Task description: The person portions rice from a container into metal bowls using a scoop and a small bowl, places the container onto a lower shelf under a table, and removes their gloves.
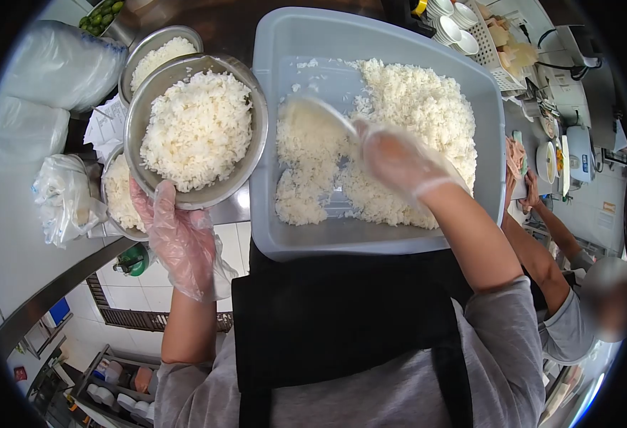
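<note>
My left hand [179,239], in a clear plastic glove, grips the near rim of a metal bowl [132,146] heaped with cooked rice [198,132]. My right hand [403,160], gloved too and smeared by motion, is over a large grey plastic tub [273,64]. It holds a pale, blurred spoon [338,118] against the loose rice at the tub's left. A deep bank of rice [420,100] fills the tub's right part. Bare tub floor shows in patches. The spoon's exact shape is blurred.
Two more metal bowls of rice [162,60] [121,192] stand behind and beneath the held one. Plastic bags [64,60] lie at left. White cups [447,30] and a basket [495,60] are at back right. A co-worker [570,299] stands at right.
</note>
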Available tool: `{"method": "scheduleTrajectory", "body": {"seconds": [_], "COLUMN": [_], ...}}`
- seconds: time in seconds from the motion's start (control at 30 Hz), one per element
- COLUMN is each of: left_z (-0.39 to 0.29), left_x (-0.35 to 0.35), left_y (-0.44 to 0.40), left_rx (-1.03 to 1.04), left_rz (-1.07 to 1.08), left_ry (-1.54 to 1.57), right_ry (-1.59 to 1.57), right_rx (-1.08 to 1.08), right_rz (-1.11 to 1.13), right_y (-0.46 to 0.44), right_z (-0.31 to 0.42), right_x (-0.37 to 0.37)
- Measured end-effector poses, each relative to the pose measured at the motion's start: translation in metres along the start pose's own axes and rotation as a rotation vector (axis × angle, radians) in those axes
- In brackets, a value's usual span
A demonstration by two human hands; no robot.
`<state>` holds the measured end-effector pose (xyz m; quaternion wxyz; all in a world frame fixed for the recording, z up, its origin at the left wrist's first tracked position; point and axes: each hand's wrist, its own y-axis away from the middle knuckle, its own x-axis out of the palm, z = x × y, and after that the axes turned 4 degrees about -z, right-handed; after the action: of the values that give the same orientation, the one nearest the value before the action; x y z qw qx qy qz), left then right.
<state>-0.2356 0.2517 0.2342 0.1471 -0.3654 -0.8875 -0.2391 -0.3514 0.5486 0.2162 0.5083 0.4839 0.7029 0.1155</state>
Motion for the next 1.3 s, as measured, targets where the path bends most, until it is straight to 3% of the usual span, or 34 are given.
{"method": "scheduleTrajectory", "body": {"seconds": [0.07,0.13,0.27,0.33,0.37,0.43,0.47,0.5,0.57,0.6,0.8,0.83,0.87,0.97,1.0,1.07,1.17,1.23,1.27,1.3], "left_z": [-0.002,-0.001,0.001,0.001,0.002,0.001,0.001,0.001,0.003,0.006,0.008,0.008,0.008,0.008,0.008,0.008,0.007,0.006,0.007,0.009], "left_x": [0.001,0.0,-0.014,-0.018,-0.019,-0.012,-0.01,-0.012,-0.015,-0.014,0.0,0.002,0.002,-0.005,-0.004,0.003,0.009,0.015,0.018,0.02], "left_y": [0.002,0.002,-0.003,-0.003,-0.003,-0.002,0.0,0.0,-0.001,-0.001,0.005,0.006,0.006,0.003,0.004,0.006,0.009,0.012,0.014,0.015], "left_rx": [-0.001,0.014,0.042,0.04,0.04,0.047,0.053,0.05,0.03,0.025,0.016,0.025,0.036,0.012,0.01,0.015,0.004,0.008,0.007,0.008], "left_rz": [-0.002,-0.015,0.023,0.011,-0.003,-0.027,-0.044,-0.04,0.011,0.022,-0.042,-0.039,-0.034,0.052,0.056,0.086,0.097,0.116,0.137,0.136], "left_ry": [0.001,0.011,0.004,0.006,0.008,0.012,0.018,0.016,0.007,0.01,0.017,0.017,0.015,-0.012,-0.008,0.072,0.084,0.094,0.105,0.104], "right_ry": [-0.979,-1.363,-1.341,-0.201,-0.201,-1.318,-1.32,-1.193,-1.471,-1.471,-1.691,-1.511,-1.704,-1.584,-1.344,-1.203,-1.361,-1.251,-1.252,-1.222], "right_rx": [0.149,0.436,0.574,-0.052,-0.052,0.676,0.675,0.518,0.832,0.845,0.301,0.506,0.673,0.71,0.554,0.475,0.482,0.076,0.076,0.151], "right_rz": [-0.137,-0.106,-0.13,-0.098,-0.098,0.074,0.078,-0.26,-0.076,-0.077,0.322,0.051,0.053,0.013,0.015,0.154,0.307,0.077,0.078,-0.082], "right_y": [0.035,0.06,0.097,0.1,0.101,0.099,0.098,0.094,0.074,0.069,0.104,0.108,0.113,0.084,0.064,0.069,0.083,0.106,0.105,0.093], "right_z": [-0.009,-0.031,-0.017,0.013,0.013,0.012,0.014,0.016,0.006,0.013,0.004,-0.001,-0.018,-0.018,-0.002,0.012,0.021,0.011,0.005,-0.004], "right_x": [-0.04,-0.044,-0.025,-0.003,-0.005,-0.017,0.001,0.034,-0.012,-0.017,-0.056,-0.056,-0.07,-0.016,0.013,-0.031,-0.045,-0.037,-0.016,0.016]}}
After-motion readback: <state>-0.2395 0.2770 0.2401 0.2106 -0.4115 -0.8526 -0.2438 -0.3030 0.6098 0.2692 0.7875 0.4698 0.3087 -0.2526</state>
